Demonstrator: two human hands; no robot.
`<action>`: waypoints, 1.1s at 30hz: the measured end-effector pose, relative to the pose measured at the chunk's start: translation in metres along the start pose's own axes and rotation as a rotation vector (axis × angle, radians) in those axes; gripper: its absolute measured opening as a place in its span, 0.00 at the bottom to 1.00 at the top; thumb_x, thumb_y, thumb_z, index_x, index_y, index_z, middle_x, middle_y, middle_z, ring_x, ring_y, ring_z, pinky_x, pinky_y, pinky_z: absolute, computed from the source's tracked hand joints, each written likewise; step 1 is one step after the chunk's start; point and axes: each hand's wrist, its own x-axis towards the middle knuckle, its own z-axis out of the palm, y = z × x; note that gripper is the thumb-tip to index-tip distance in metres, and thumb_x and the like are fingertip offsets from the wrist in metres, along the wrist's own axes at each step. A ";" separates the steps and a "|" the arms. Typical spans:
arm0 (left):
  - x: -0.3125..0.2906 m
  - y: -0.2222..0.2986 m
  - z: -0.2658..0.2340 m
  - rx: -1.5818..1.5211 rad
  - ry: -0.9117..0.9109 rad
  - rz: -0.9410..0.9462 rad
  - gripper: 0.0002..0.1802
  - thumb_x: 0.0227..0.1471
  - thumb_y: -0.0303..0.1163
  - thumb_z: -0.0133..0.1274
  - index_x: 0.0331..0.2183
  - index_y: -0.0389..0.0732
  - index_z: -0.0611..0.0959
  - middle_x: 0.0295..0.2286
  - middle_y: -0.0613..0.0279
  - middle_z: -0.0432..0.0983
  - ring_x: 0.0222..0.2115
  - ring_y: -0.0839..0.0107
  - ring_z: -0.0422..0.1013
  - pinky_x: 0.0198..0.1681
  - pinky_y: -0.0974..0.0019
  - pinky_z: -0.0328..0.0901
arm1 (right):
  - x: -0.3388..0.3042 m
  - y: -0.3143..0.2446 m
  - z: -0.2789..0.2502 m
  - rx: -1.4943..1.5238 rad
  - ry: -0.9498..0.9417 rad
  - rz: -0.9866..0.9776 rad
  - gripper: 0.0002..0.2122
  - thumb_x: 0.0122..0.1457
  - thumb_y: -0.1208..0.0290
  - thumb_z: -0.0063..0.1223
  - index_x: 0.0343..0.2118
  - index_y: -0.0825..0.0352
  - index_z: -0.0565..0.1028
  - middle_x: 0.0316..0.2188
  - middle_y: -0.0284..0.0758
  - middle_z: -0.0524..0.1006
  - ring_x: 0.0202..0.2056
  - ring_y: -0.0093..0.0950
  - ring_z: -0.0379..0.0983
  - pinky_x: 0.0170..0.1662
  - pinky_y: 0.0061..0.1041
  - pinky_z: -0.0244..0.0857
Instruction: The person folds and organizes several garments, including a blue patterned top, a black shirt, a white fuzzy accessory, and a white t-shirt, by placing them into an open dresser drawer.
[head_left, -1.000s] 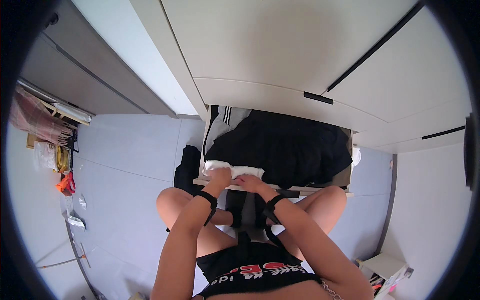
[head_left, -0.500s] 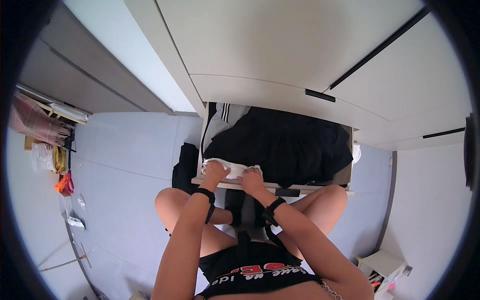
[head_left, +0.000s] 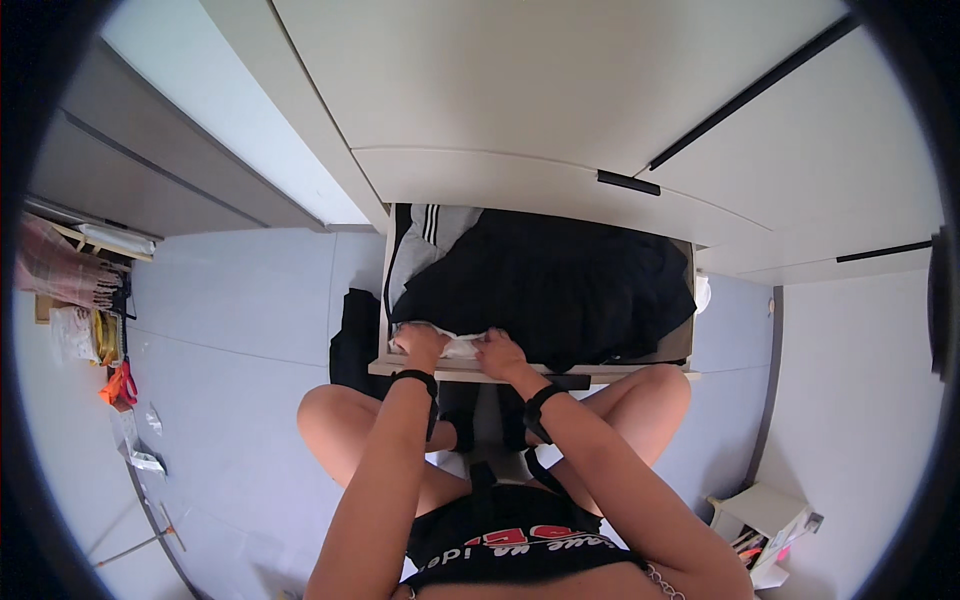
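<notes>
White, soft-looking folded cloth [head_left: 461,347] lies inside the open, pale, shallow drawer [head_left: 379,366], tucked along the front edge near its front left corner. From where I stand, both bare hands are down on it. The left hand [head_left: 420,341] rests over the cloth's left part, close to that corner, its fingers curled; whether they pinch the fabric or only press on it, I cannot tell. The right hand [head_left: 497,354] is at the cloth's right end, fingers bent and touching it where white meets black, and I can't make out whether they are closed on it. Set apart like this, the hands seem to steady both ends at once, leaving the middle showing between them.

A broad, loosely heaped pile of black clothing [head_left: 560,285] fills most of the drawer, reaching toward the right edge; its bulk probably explains why the white cloth sits in the narrow strip at the front. At the back left corner lies a grey garment with dark and white stripes [head_left: 425,245], partly covered by the black pile. Outside the left edge, a black garment [head_left: 353,330] lies on the pale floor [head_left: 240,300]. The person's bent knees flank the drawer front, letting both arms reach straight in.
</notes>
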 end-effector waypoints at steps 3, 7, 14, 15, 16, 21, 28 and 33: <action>-0.010 0.001 0.019 0.016 0.230 0.021 0.43 0.40 0.64 0.45 0.43 0.32 0.73 0.47 0.43 0.63 0.46 0.57 0.64 0.45 0.58 0.62 | -0.004 0.010 0.002 0.020 0.074 -0.015 0.15 0.53 0.67 0.41 0.44 0.59 0.71 0.43 0.39 0.66 0.47 0.37 0.61 0.50 0.31 0.57; 0.010 -0.039 0.018 -0.074 0.249 0.231 0.37 0.42 0.58 0.46 0.38 0.30 0.76 0.39 0.39 0.70 0.42 0.52 0.67 0.44 0.59 0.63 | -0.016 0.003 -0.012 0.081 0.150 -0.079 0.12 0.49 0.72 0.43 0.38 0.63 0.74 0.38 0.38 0.69 0.42 0.37 0.65 0.46 0.29 0.62; -0.018 -0.054 -0.011 -0.302 0.433 0.337 0.19 0.44 0.40 0.46 0.32 0.34 0.78 0.33 0.41 0.72 0.38 0.51 0.69 0.43 0.57 0.63 | -0.044 -0.016 0.003 -0.006 0.331 0.045 0.10 0.47 0.73 0.43 0.31 0.68 0.74 0.40 0.39 0.71 0.45 0.40 0.64 0.43 0.32 0.63; -0.018 -0.039 -0.008 -0.154 0.129 0.531 0.19 0.44 0.36 0.44 0.36 0.32 0.76 0.38 0.39 0.69 0.40 0.50 0.68 0.45 0.59 0.62 | -0.044 0.001 0.024 0.024 0.468 0.053 0.10 0.47 0.72 0.43 0.30 0.69 0.74 0.40 0.41 0.71 0.44 0.40 0.65 0.41 0.33 0.64; -0.026 -0.029 -0.003 -0.142 0.135 0.552 0.19 0.44 0.36 0.44 0.36 0.32 0.76 0.38 0.39 0.69 0.40 0.50 0.68 0.45 0.59 0.62 | -0.050 0.006 0.029 0.054 0.599 0.052 0.10 0.47 0.71 0.42 0.29 0.70 0.74 0.39 0.43 0.72 0.43 0.40 0.67 0.40 0.35 0.64; -0.053 -0.014 0.012 -0.020 0.008 0.459 0.25 0.43 0.34 0.44 0.45 0.36 0.69 0.46 0.42 0.63 0.46 0.52 0.63 0.48 0.56 0.60 | -0.074 0.029 -0.100 0.045 0.206 -0.239 0.13 0.54 0.66 0.38 0.37 0.67 0.71 0.34 0.45 0.73 0.35 0.40 0.71 0.37 0.34 0.66; -0.058 0.023 0.039 0.131 0.097 0.612 0.28 0.43 0.35 0.44 0.50 0.47 0.65 0.55 0.56 0.50 0.55 0.48 0.48 0.53 0.46 0.50 | -0.282 0.105 -0.251 0.435 0.914 0.034 0.15 0.54 0.64 0.45 0.43 0.67 0.70 0.35 0.42 0.74 0.38 0.32 0.71 0.43 0.28 0.63; -0.123 0.074 0.031 0.298 0.064 0.551 0.31 0.43 0.35 0.46 0.52 0.47 0.62 0.56 0.53 0.45 0.55 0.46 0.46 0.54 0.45 0.47 | -0.394 0.232 -0.191 0.362 0.965 0.384 0.15 0.52 0.65 0.46 0.41 0.68 0.71 0.31 0.43 0.75 0.33 0.31 0.72 0.38 0.26 0.64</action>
